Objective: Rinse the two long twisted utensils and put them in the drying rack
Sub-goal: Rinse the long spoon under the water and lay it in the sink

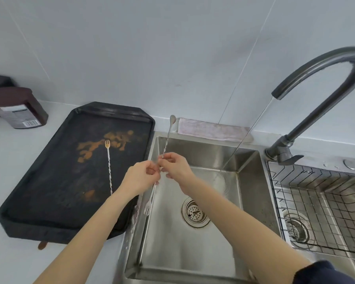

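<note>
A long twisted silver utensil (166, 140) stands nearly upright over the left edge of the steel sink (248, 175), spoon end up and fork end down. My left hand (140, 177) and my right hand (175, 166) both pinch its middle. A second twisted utensil (109, 165) with a fork tip lies on the black tray (49, 193) to the left, its lower end hidden by my left wrist. The wire drying rack (324, 201) sits in the right basin.
Water runs in a thin stream from the curved dark faucet (307, 78) into the sink beside the drain strainer (195, 212). A pink cloth (211, 130) lies behind the sink. A dark container (19, 107) stands at far left. Brown stains mark the tray.
</note>
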Available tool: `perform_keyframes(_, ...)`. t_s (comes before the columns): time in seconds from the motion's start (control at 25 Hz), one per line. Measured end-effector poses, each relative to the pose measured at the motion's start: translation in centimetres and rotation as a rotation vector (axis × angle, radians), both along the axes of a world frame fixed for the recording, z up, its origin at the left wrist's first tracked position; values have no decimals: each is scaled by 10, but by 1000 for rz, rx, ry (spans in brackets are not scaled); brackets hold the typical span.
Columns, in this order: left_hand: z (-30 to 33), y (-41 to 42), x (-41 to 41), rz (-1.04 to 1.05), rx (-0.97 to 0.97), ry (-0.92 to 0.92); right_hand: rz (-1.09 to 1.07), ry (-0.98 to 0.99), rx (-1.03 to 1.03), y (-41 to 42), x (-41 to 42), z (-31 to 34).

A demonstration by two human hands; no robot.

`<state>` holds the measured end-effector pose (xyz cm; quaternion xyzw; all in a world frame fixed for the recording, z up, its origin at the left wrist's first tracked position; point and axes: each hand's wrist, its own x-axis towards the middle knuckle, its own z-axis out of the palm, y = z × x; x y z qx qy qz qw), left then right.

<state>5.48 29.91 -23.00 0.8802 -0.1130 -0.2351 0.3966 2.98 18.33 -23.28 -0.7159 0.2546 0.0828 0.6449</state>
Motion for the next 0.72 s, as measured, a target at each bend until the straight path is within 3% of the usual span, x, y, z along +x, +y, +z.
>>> perform_keyframes(0.4, -4, -85, -36, -128, -125, 94, -248, -96, 72, -98, -47, 22)
perform_keyframes(0.72, -12, -132, -44, -86, -217, 85, -340, -92, 62, -154, -54, 22)
